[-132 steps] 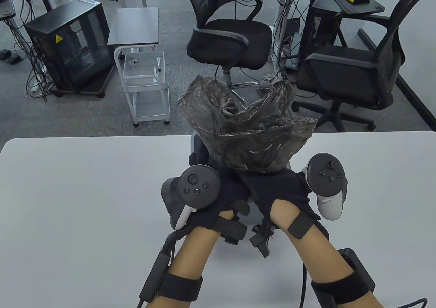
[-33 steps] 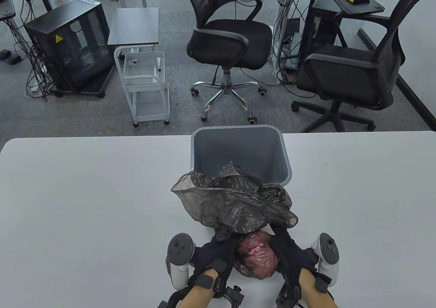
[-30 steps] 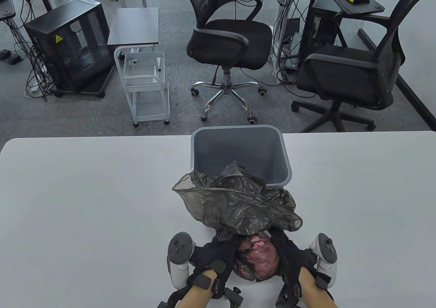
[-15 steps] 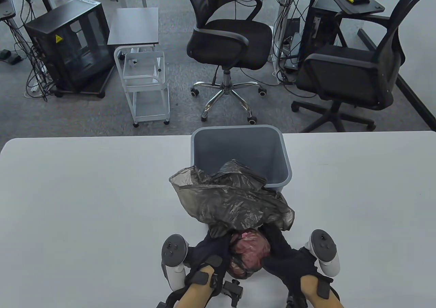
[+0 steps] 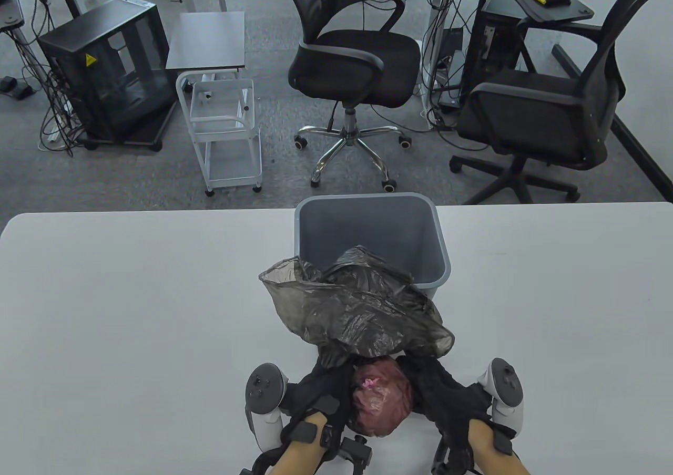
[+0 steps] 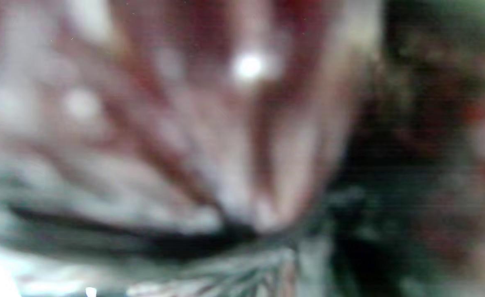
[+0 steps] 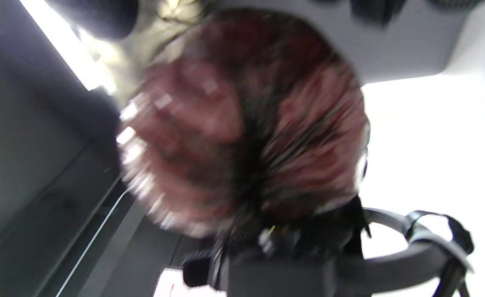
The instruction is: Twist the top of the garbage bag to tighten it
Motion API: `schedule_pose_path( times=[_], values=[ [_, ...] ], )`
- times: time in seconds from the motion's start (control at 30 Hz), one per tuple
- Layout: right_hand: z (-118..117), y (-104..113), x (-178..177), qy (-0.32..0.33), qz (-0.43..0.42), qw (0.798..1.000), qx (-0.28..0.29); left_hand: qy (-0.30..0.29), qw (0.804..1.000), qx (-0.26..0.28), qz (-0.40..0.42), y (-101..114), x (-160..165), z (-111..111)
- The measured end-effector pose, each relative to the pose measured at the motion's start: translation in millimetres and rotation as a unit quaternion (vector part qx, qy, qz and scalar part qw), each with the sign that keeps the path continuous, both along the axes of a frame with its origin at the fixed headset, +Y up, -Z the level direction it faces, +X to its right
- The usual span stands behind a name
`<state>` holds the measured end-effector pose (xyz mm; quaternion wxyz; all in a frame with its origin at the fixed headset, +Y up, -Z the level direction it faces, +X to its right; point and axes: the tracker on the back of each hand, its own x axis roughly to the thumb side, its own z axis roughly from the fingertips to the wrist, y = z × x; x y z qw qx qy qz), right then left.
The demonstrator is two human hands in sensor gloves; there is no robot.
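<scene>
A translucent dark garbage bag (image 5: 363, 312) lies on the white table (image 5: 131, 312) in front of me. Its loose top fans out toward the grey bin (image 5: 370, 238). Its filled bottom (image 5: 381, 399), showing reddish-pink contents, bulges between my hands. My left hand (image 5: 328, 385) and my right hand (image 5: 434, 385) both grip the bag at its neck, one on each side of the bulge. The right wrist view shows the reddish bulge (image 7: 242, 136) close up and blurred. The left wrist view is filled by blurred reddish plastic (image 6: 209, 123).
The grey bin stands at the table's far edge, behind the bag. Beyond the table are two black office chairs (image 5: 357, 54) (image 5: 547, 112), a small white cart (image 5: 226, 128) and a black cabinet (image 5: 105, 70) on the floor.
The bag has come out of the bin and down onto the table near me. In the last second both hands shifted slightly around the bulge and the loose top settled a little left.
</scene>
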<state>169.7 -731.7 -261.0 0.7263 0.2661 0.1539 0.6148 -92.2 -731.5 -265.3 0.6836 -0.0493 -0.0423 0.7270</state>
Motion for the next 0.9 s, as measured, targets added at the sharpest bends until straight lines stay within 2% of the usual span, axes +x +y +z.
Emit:
schedule_pose_path(
  times=[0.03, 0.13, 0.2, 0.27, 0.33, 0.4, 0.43, 0.53, 0.63, 0.7, 0.8, 0.9],
  values=[
    [1.3, 6.4, -2.6, 0.02, 0.029, 0.998, 0.043, 0.005, 1.0, 0.0, -0.007, 0.2, -1.4, 0.1],
    [3.3, 15.3, -6.9, 0.019, 0.112, 0.986, 0.122, 0.001, 1.0, -0.002, -0.008, 1.3, 0.4, 2.8],
    [2.4, 15.2, -7.7, 0.022, 0.124, 0.983, 0.132, -0.012, 1.0, -0.003, -0.003, 2.0, 4.6, 4.7],
    [1.5, 9.9, -4.7, 0.0, 0.092, 0.991, 0.094, -0.028, 1.0, -0.003, 0.001, 2.2, 8.4, 5.4],
    [0.6, 4.7, 0.3, -0.033, 0.032, 0.998, 0.041, -0.078, 0.997, 0.006, 0.014, 4.9, 12.2, 3.0],
    [-1.5, -1.3, 5.4, -0.055, -0.015, 0.998, -0.009, -0.158, 0.985, 0.033, 0.052, 12.5, 15.4, 0.8],
    [-2.2, -4.6, 6.1, -0.056, -0.026, 0.998, -0.032, -0.165, 0.984, 0.039, 0.05, 14.6, 15.5, 0.5],
    [-2.5, -12.2, 4.2, -0.046, 0.001, 0.998, -0.053, -0.138, 0.988, 0.047, 0.046, 14.0, 15.4, 1.2],
    [-1.5, -11.6, 3.1, -0.044, 0.013, 0.998, -0.05, -0.054, 0.998, 0.03, 0.017, 8.3, 7.8, 1.5],
    [-1.0, -8.3, 2.8, -0.042, 0.009, 0.999, -0.024, -0.042, 0.999, 0.019, 0.016, 6.8, 4.0, 1.2],
    [1.0, -2.6, -1.8, -0.002, 0.004, 1.0, 0.015, -0.022, 1.0, 0.014, 0.011, 5.9, 2.7, 1.8],
    [2.5, 2.2, -3.7, -0.008, 0.073, 0.995, 0.061, -0.049, 0.998, 0.011, 0.03, 5.4, 9.0, 2.9]
  ],
)
